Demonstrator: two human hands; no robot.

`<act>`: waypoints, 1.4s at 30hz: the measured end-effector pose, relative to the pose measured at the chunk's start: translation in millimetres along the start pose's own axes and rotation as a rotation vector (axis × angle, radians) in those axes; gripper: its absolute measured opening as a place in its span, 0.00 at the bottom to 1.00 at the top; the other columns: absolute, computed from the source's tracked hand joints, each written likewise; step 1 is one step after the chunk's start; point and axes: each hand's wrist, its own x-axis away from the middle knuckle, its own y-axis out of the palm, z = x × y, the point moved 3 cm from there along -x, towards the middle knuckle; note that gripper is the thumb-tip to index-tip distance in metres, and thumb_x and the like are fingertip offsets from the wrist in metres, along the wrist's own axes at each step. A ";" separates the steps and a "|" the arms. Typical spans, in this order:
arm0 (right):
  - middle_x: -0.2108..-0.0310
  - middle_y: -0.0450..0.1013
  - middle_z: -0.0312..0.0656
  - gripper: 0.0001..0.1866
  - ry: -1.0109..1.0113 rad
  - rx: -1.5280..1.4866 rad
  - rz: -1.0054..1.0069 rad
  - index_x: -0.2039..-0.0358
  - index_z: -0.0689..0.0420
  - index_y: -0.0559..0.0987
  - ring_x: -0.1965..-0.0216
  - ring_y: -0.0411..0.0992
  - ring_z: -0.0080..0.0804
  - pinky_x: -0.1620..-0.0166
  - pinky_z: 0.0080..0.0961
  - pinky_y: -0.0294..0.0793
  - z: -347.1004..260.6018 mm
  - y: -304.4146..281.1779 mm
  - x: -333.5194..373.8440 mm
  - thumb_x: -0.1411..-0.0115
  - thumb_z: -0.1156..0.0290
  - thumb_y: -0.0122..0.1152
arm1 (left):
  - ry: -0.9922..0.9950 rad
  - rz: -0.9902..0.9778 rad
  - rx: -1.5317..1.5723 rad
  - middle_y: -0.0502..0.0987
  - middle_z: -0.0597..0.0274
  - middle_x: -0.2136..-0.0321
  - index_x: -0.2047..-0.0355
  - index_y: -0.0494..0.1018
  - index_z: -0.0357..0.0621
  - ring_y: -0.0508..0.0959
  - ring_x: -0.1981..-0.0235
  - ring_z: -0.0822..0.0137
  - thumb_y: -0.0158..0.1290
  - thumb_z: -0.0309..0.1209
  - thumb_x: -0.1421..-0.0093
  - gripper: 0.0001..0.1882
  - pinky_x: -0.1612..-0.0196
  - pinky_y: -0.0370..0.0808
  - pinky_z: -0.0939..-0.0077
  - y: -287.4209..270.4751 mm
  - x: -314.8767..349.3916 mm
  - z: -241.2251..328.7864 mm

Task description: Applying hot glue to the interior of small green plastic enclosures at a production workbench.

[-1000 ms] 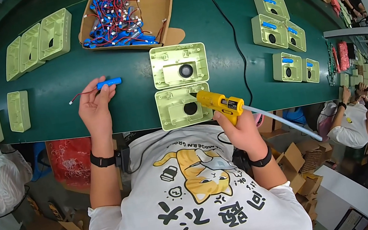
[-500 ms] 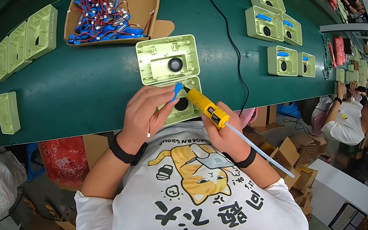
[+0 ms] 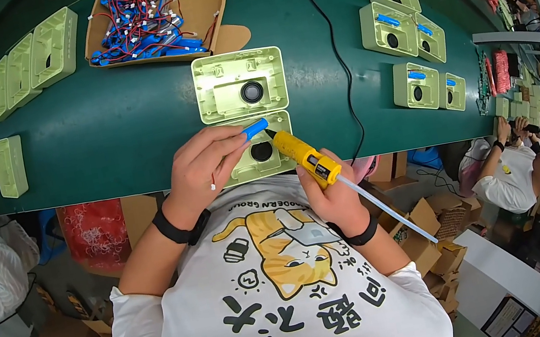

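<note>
My left hand [image 3: 205, 159] pinches a blue cylindrical battery [image 3: 255, 128] by one end; a small white connector [image 3: 213, 186] hangs below the fingers. The battery is above the nearer pale green plastic housing [image 3: 288, 159], which has a round black speaker [image 3: 261, 152] in it. Wrapped around a yellow hot glue gun [image 3: 305, 156] is my right hand [image 3: 335, 189]. The gun's dark nozzle points up and left, close to the battery; whether they touch I cannot tell. A long whitish glue stick [image 3: 393, 213] sticks out of its back. Directly beyond lies another green housing [image 3: 230, 107] with a speaker.
A cardboard box [image 3: 202, 7] of wired blue batteries stands at the back left. Several green housings [image 3: 51, 52] sit at the left, and several with blue batteries [image 3: 399, 37] at the right. A black cable [image 3: 324, 22] crosses the green table [image 3: 131, 120]. Other people work at both sides.
The battery in my left hand has turned from a steep tilt to nearly level, showing more of its side. The glue gun has shifted slightly, staying near it.
</note>
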 end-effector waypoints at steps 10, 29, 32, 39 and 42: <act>0.69 0.74 0.51 0.06 -0.049 0.021 0.010 0.61 0.64 0.83 0.70 0.75 0.55 0.67 0.47 0.74 1.1 0.1 0.6 0.30 0.76 0.72 | 0.092 -0.145 -0.110 0.91 0.56 0.52 0.54 0.90 0.40 0.92 0.56 0.55 0.74 0.24 0.34 0.09 0.54 0.91 0.61 -3.2 -4.5 1.0; 0.65 0.79 0.53 0.09 -0.022 -0.012 -0.035 0.56 0.63 0.82 0.67 0.81 0.60 0.64 0.46 0.81 6.9 8.8 6.7 0.28 0.72 0.75 | 0.190 -0.564 -0.433 0.77 0.57 0.25 0.43 0.92 0.58 0.75 0.30 0.48 0.75 0.50 0.35 0.23 0.27 0.71 0.45 -31.7 -28.4 -8.2; 0.70 0.77 0.52 0.11 0.004 -0.046 -0.040 0.59 0.61 0.80 0.71 0.80 0.61 0.67 0.46 0.80 13.6 13.6 6.5 0.27 0.70 0.75 | 0.181 -0.660 -0.419 0.72 0.53 0.18 0.32 0.88 0.62 0.71 0.24 0.42 0.74 0.62 0.37 0.37 0.23 0.67 0.39 -36.4 -24.9 -11.2; 0.75 0.78 0.52 0.12 0.007 0.022 -0.018 0.59 0.60 0.80 0.73 0.82 0.61 0.68 0.45 0.81 20.4 18.0 9.4 0.27 0.68 0.77 | 0.100 -0.579 -0.455 0.64 0.46 0.14 0.22 0.80 0.61 0.68 0.20 0.38 0.75 0.66 0.39 0.49 0.19 0.64 0.38 -25.6 7.4 -7.8; 0.74 0.79 0.51 0.10 0.058 -0.133 0.004 0.57 0.61 0.82 0.73 0.83 0.58 0.68 0.44 0.80 19.5 13.8 9.5 0.25 0.69 0.74 | 0.086 -0.484 -0.524 0.65 0.46 0.15 0.21 0.79 0.59 0.68 0.20 0.40 0.76 0.63 0.40 0.50 0.20 0.66 0.39 -13.0 29.6 0.9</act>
